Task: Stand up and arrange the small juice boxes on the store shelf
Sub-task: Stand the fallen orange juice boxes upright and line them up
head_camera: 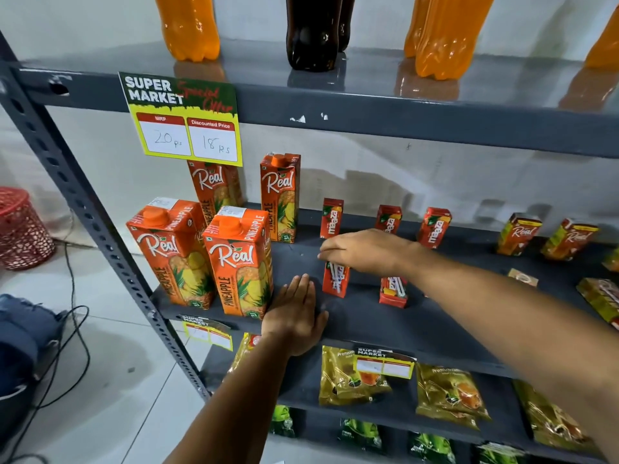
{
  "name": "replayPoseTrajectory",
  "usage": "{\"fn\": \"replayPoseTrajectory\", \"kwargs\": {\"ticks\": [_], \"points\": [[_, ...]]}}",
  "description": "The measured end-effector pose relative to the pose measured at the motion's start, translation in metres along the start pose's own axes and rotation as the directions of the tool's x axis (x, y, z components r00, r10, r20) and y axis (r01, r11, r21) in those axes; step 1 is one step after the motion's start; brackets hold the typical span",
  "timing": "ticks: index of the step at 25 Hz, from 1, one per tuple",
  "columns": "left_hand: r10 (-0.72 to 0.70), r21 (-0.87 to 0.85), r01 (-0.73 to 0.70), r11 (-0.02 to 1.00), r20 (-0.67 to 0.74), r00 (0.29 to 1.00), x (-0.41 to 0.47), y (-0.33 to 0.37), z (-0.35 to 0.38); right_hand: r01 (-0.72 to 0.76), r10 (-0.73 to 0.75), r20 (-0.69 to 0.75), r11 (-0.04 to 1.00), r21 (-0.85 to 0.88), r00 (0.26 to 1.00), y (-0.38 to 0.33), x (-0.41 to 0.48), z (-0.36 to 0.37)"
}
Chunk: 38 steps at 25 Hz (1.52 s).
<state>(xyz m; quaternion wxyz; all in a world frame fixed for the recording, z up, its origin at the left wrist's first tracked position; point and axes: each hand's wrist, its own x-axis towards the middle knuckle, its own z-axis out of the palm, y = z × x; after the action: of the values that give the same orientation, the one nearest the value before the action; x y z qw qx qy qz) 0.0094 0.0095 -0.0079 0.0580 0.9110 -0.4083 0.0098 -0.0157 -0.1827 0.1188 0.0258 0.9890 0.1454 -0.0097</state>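
Observation:
Three small red Maaza juice boxes stand upright at the back of the grey middle shelf (368, 323): one (331, 218), a second (388, 218), a third (434, 227). Two more small red boxes stand in front with their straw sides toward me: one (336, 281) and another (393, 291). My right hand (365, 251) rests on top of the front left box, fingers curled over it. Flat on the shelf lies my left hand (296, 313), fingers together, beside the large Real cartons. Small Real boxes (518, 234) (569, 239) stand further right.
Large orange Real pineapple cartons (241, 262) fill the shelf's left part. A tipped pack (603, 301) and a small tan item (523, 277) lie at the right. Soda bottles (311, 31) stand on the shelf above, tea packets (449, 396) below. A price card (184, 118) hangs from the upper shelf.

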Motion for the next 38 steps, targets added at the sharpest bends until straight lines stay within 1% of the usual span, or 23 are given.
{"fn": "replayPoseTrajectory", "kwargs": {"ticks": [1, 2, 3, 4, 7, 9, 10, 12, 15, 17, 20, 22, 24, 25, 27, 28, 30, 31, 33, 36, 38], "points": [[0.000, -0.005, 0.000, 1.000, 0.004, 1.000, 0.000, 0.000, -0.001, -0.041, 0.039, 0.026, 0.997, 0.066, 0.999, 0.000, 0.000, -0.002], [-0.001, -0.011, 0.001, 1.000, 0.005, 1.000, 0.000, 0.000, -0.001, -0.001, 0.000, 0.029, 0.999, 0.043, 1.000, 0.003, 0.001, -0.002], [-0.002, -0.013, 0.002, 1.000, 0.004, 1.000, 0.000, 0.001, -0.002, -0.017, 0.011, 0.064, 0.996, 0.091, 0.998, 0.003, 0.002, -0.004], [-0.002, -0.014, 0.002, 1.000, 0.001, 1.000, 0.000, 0.001, -0.002, 0.007, -0.010, 0.087, 0.999, 0.037, 0.996, 0.004, 0.003, -0.008], [0.002, 0.000, -0.002, 1.000, -0.016, 1.000, -0.001, 0.001, -0.001, -0.015, 0.013, 0.127, 1.000, 0.013, 0.992, -0.004, 0.006, -0.026], [0.000, 0.008, 0.000, 1.000, -0.016, 1.000, -0.001, 0.001, 0.000, 0.059, -0.038, 0.157, 0.989, -0.134, 0.987, -0.009, 0.010, -0.032], [0.000, 0.011, 0.000, 1.000, -0.014, 1.000, -0.001, 0.001, 0.000, 0.046, -0.011, 0.174, 0.979, -0.198, 0.985, -0.011, 0.012, -0.033], [0.000, 0.014, 0.000, 1.000, -0.011, 1.000, 0.000, 0.000, 0.002, -0.084, 0.130, 0.186, 0.968, -0.236, 0.974, -0.010, 0.016, -0.033], [-0.004, 0.004, 0.004, 1.000, 0.009, 1.000, 0.001, -0.001, 0.004, -0.322, 0.351, 0.194, 0.932, -0.164, 0.916, -0.008, 0.024, -0.030], [-0.008, 0.005, 0.008, 1.000, 0.012, 1.000, 0.002, -0.001, 0.006, -0.433, 0.454, 0.183, 0.890, -0.141, 0.872, -0.012, 0.026, -0.029], [-0.004, 0.014, 0.004, 1.000, 0.002, 1.000, 0.002, -0.001, 0.008, -0.518, 0.533, 0.126, 0.845, -0.133, 0.837, -0.017, 0.024, -0.022], [0.000, 0.018, 0.000, 1.000, -0.003, 1.000, 0.002, -0.002, 0.008, -0.570, 0.575, 0.134, 0.818, -0.082, 0.807, -0.019, 0.022, -0.017], [0.002, 0.016, -0.002, 1.000, -0.012, 1.000, 0.002, -0.002, 0.008, -0.612, 0.604, 0.121, 0.789, 0.050, 0.788, -0.015, 0.020, -0.018], [0.004, 0.015, -0.004, 1.000, -0.013, 1.000, 0.002, -0.002, 0.008, -0.633, 0.627, 0.086, 0.761, 0.140, 0.774, -0.010, 0.015, -0.021], [0.007, 0.013, -0.007, 1.000, -0.009, 1.000, 0.002, -0.003, 0.009, -0.674, 0.702, 0.018, 0.676, 0.298, 0.712, 0.008, -0.005, -0.023], [0.007, 0.012, -0.007, 1.000, -0.004, 1.000, 0.002, -0.003, 0.010, -0.698, 0.738, 0.020, 0.630, 0.341, 0.675, 0.017, -0.020, -0.017], [0.002, 0.008, -0.002, 1.000, -0.008, 1.000, 0.003, -0.003, 0.012, -0.775, 0.814, 0.075, 0.513, 0.369, 0.576, 0.024, -0.054, 0.007], [0.001, 0.008, -0.001, 1.000, -0.012, 1.000, 0.004, -0.004, 0.013, -0.812, 0.849, 0.102, 0.451, 0.372, 0.518, 0.020, -0.069, 0.024], [0.000, 0.018, 0.000, 1.000, -0.014, 1.000, 0.005, -0.004, 0.013, -0.853, 0.894, 0.136, 0.349, 0.388, 0.427, 0.005, -0.083, 0.058], [-0.001, 0.035, 0.001, 0.999, -0.021, 1.000, 0.004, -0.003, 0.013, -0.865, 0.935, 0.094, 0.272, 0.422, 0.341, -0.013, -0.078, 0.085], [-0.004, 0.029, 0.004, 1.000, -0.016, 1.000, 0.003, -0.003, 0.013, -0.850, 0.944, 0.080, 0.250, 0.464, 0.321, -0.014, -0.078, 0.087]]}}
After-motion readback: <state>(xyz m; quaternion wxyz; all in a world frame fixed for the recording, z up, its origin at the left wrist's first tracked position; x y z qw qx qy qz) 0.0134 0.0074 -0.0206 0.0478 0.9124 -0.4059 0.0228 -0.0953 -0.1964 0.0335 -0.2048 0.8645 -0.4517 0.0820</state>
